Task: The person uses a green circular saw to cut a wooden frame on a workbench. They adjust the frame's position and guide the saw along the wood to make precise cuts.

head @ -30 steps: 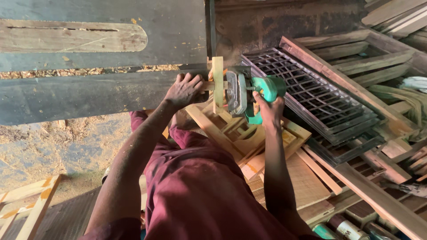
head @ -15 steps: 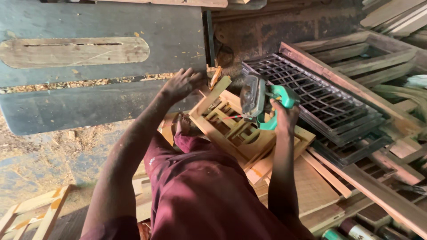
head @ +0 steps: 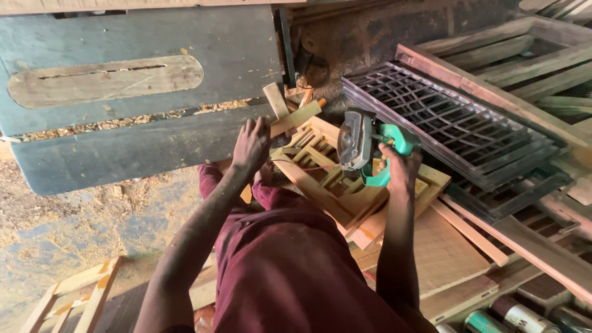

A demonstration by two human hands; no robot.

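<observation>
A green power saw [head: 370,148] is gripped by the right hand [head: 401,169], held just above a pale wooden frame [head: 345,185] propped on the lap. The left hand [head: 251,145] is closed on the frame's upper rail — its long axis runs up-left to down-right, with the saw's disc to the right of that hand.

Green-bodied power saw [head: 376,148] with grey blade guard, held over a pale yellow-brown wooden frame [head: 345,185]. Dark lattice-patterned grille [head: 456,132] right of the hands; grey-blue surface [head: 142,117], sawdust-speckled, left; trousers [head: 290,271] maroon.
</observation>
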